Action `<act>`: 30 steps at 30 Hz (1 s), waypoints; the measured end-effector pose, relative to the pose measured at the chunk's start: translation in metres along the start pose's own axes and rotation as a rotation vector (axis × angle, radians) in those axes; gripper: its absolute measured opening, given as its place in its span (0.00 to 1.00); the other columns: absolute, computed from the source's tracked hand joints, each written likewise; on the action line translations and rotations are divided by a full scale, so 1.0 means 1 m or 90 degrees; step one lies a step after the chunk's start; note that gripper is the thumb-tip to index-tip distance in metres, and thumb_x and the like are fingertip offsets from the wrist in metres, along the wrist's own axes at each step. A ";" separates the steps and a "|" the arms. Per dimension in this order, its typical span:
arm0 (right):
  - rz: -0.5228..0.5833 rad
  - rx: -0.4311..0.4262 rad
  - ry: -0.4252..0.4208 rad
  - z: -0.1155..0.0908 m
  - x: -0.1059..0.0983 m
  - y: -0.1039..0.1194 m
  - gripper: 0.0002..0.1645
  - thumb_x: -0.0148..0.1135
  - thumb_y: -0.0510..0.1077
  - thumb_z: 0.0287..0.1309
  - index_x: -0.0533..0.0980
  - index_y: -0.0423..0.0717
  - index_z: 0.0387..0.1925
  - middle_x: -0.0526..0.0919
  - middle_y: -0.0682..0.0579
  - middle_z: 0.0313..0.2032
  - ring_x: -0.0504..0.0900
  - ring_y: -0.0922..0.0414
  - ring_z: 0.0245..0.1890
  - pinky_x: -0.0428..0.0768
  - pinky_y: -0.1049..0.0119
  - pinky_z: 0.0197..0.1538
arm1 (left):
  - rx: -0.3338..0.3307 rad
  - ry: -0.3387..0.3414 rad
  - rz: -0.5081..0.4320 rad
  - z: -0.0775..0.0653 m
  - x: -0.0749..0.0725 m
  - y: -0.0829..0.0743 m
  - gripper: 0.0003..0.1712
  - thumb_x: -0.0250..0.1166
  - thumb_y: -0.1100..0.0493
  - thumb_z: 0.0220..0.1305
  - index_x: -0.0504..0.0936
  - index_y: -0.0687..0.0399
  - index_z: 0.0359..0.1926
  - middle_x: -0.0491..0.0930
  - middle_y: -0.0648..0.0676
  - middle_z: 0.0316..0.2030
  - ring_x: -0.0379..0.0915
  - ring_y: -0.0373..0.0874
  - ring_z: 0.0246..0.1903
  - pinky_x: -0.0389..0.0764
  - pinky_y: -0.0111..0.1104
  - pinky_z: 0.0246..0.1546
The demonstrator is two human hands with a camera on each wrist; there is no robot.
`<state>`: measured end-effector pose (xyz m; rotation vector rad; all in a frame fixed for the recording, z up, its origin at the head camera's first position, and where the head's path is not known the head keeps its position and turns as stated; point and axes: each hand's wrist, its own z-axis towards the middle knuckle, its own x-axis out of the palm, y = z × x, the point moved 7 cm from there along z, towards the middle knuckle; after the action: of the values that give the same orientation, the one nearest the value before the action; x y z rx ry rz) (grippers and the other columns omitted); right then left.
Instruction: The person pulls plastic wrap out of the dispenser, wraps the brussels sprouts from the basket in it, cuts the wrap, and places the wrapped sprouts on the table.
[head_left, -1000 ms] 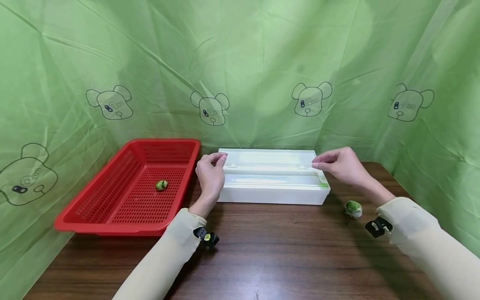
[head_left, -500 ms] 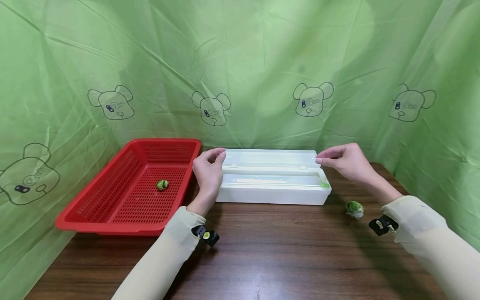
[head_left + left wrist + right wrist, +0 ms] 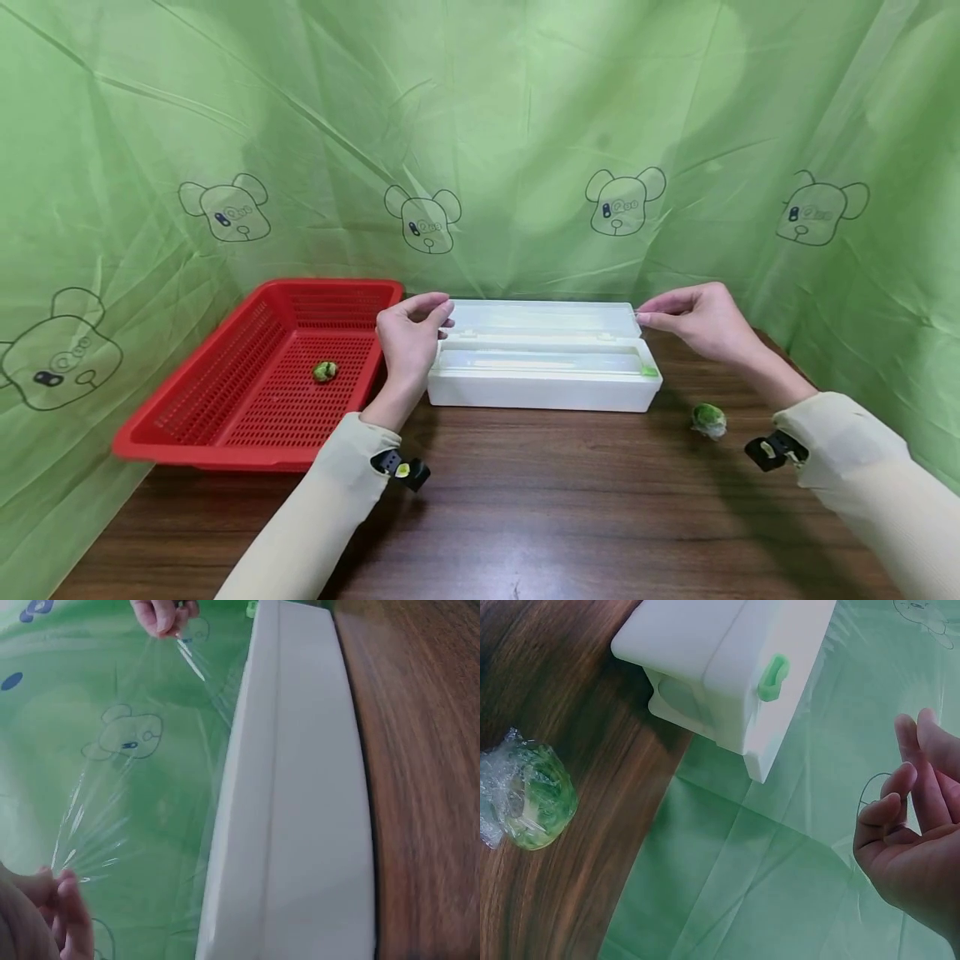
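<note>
A sheet of clear cling film (image 3: 79,817) stretches between both hands and the white cling film box (image 3: 543,392), best seen in the left wrist view with creases fanning from the fingertips. At the box's left end, my left hand (image 3: 410,340) pinches one corner between thumb and fingers. My right hand (image 3: 705,323) pinches the other corner beyond the right end. The lid (image 3: 543,318) stands raised at the back, and a green slider (image 3: 773,678) sits at the right end of the box. A film-wrapped Brussels sprout (image 3: 544,796) lies on the table, below the right hand.
To the left stands a red perforated basket (image 3: 217,456) with one small green sprout (image 3: 324,372) in it. Dark wooden table (image 3: 540,508) extends in front of the box. A green printed cloth (image 3: 517,150) hangs behind and at the sides.
My hands have drawn apart, the left one moving left and the right one moving right and slightly up. Both keep their pinch on the film.
</note>
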<state>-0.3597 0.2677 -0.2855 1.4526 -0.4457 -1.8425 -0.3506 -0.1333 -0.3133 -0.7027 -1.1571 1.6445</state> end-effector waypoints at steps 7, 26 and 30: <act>0.002 -0.011 0.003 0.001 -0.002 -0.001 0.16 0.75 0.47 0.66 0.89 0.39 0.48 0.91 0.45 0.41 0.87 0.64 0.38 0.80 0.74 0.40 | -0.010 0.101 0.156 0.000 -0.002 -0.013 0.16 0.80 0.70 0.55 0.92 0.61 0.47 0.89 0.57 0.34 0.86 0.46 0.34 0.84 0.30 0.36; -0.001 -0.035 -0.016 0.000 -0.010 0.012 0.10 0.77 0.47 0.63 0.90 0.46 0.43 0.91 0.52 0.35 0.88 0.58 0.35 0.82 0.67 0.37 | 0.190 0.225 0.385 0.020 0.002 -0.040 0.04 0.75 0.67 0.63 0.93 0.58 0.40 0.90 0.53 0.33 0.82 0.48 0.32 0.79 0.40 0.36; 0.000 -0.033 -0.018 0.000 -0.013 0.016 0.12 0.78 0.48 0.62 0.90 0.46 0.43 0.91 0.53 0.36 0.87 0.54 0.37 0.81 0.67 0.36 | 0.182 0.230 0.383 0.024 0.000 -0.043 0.04 0.75 0.66 0.64 0.93 0.57 0.40 0.90 0.53 0.33 0.83 0.47 0.33 0.78 0.38 0.36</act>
<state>-0.3530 0.2664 -0.2663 1.3939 -0.4093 -1.8624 -0.3551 -0.1383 -0.2642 -1.1754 -0.4525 2.0091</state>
